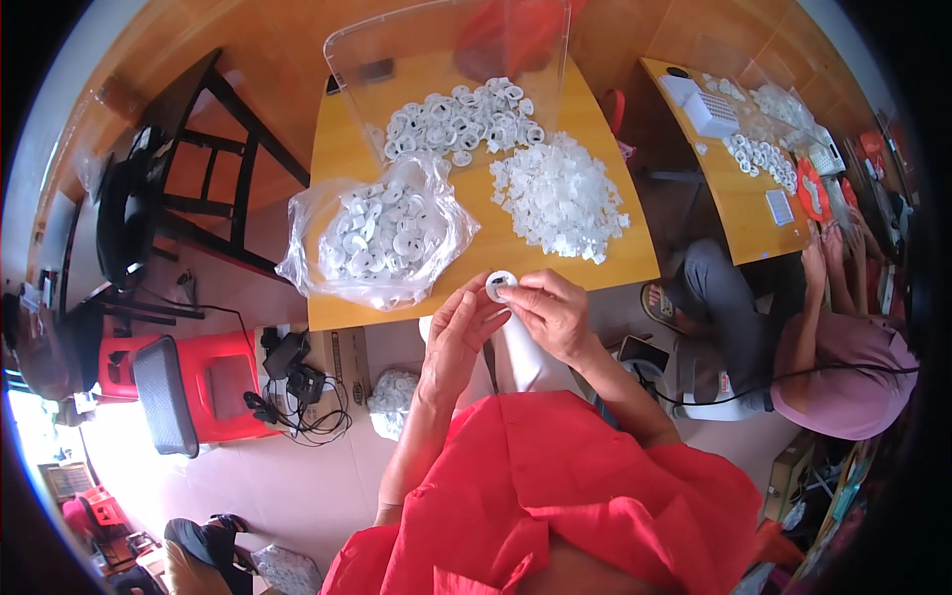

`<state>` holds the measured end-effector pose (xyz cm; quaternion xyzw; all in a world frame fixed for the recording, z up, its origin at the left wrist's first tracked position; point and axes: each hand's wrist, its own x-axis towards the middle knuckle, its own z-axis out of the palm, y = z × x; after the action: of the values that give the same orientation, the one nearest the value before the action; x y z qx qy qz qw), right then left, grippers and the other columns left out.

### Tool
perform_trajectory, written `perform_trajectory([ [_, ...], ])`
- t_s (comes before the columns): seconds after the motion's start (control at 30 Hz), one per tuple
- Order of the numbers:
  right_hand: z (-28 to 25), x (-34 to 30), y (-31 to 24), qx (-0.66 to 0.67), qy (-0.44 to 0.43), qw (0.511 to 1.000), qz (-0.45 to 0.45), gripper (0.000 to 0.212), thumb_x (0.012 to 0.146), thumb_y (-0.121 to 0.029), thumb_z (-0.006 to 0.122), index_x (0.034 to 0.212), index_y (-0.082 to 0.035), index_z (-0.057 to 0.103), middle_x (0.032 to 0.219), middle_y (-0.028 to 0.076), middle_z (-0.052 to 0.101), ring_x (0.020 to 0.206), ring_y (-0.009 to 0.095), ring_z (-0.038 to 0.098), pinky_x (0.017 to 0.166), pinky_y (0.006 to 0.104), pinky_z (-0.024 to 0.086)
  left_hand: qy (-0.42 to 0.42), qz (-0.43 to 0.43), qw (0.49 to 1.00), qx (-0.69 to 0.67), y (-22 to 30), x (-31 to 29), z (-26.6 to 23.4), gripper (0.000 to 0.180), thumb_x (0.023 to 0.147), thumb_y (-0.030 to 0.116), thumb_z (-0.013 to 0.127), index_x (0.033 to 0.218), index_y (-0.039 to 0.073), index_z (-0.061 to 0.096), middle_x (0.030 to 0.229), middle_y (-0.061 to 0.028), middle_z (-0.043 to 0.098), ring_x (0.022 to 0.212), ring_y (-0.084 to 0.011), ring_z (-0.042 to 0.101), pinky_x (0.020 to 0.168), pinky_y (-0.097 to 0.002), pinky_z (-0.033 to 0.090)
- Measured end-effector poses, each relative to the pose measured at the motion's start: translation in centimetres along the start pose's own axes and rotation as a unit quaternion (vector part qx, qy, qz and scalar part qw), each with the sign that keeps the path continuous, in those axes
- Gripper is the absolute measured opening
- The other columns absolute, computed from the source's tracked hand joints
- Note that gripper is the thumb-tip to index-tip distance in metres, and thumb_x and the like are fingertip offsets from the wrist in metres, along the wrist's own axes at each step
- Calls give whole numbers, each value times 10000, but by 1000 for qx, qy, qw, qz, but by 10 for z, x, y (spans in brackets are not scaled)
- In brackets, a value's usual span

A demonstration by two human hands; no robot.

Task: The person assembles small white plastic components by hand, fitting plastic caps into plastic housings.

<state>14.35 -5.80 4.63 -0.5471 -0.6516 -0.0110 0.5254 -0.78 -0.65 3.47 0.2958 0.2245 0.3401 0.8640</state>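
Note:
A small round white disc [500, 281] with a dark slot in its middle is held up just off the table's near edge. My left hand [462, 322] grips its left side with the fingertips. From the right, my right hand [551, 315] pinches it, thumb over the lower rim. Beyond my hands to the left, similar white discs [382, 238] fill an open clear plastic bag [451, 248]. A heap of small translucent plastic pieces [560, 193] lies on the table to the right. More white discs [456, 119] are piled farther back, by a clear plastic bin [332, 59].
The wooden table [635, 248] stands before me. At right, a person in a pink top [848, 367] sits by a second table [744, 213] with similar discs and a white box [712, 115]. A red stool [223, 392] and tangled black cables [317, 407] are at left.

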Motion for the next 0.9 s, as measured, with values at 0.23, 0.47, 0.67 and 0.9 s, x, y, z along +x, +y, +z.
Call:
perform_trajectory([
  [0.23, 11, -24, -18, 17, 0, 1000, -25, 251, 648, 62, 681, 866, -62, 684, 775, 24, 583, 648, 187, 578, 536, 305, 487, -43, -24, 990, -134, -20, -13, -16, 309, 934, 145, 513, 1229, 58, 536, 1132, -90, 607, 1042, -182, 575, 918, -350, 450],
  [0.47, 11, -36, -20, 106, -21, 993, 49, 226, 691, 106, 662, 851, -51, 690, 795, 57, 606, 668, 187, 598, 561, 280, 485, -77, -78, 970, -217, -22, -21, -24, 312, 906, 152, 556, 1198, 42, 555, 1102, -68, 617, 1017, -182, 574, 921, -376, 435],
  [0.67, -1, -30, -28, 205, -70, 957, 194, 260, 731, 33, 671, 971, -67, 661, 794, 23, 592, 663, 105, 576, 527, 243, 457, -21, -59, 988, -141, -27, -21, -34, 309, 914, 180, 551, 1188, 37, 555, 1106, -80, 616, 1024, -194, 583, 912, -350, 460],
  [0.9, -15, -36, 84, -142, 50, 971, 187, 263, 678, 65, 653, 921, -28, 614, 892, 107, 607, 815, 286, 590, 686, 354, 479, -6, -58, 986, -157, -28, -20, -42, 310, 906, 185, 567, 1177, 36, 559, 1132, -122, 606, 1055, -209, 579, 914, -328, 468],
])
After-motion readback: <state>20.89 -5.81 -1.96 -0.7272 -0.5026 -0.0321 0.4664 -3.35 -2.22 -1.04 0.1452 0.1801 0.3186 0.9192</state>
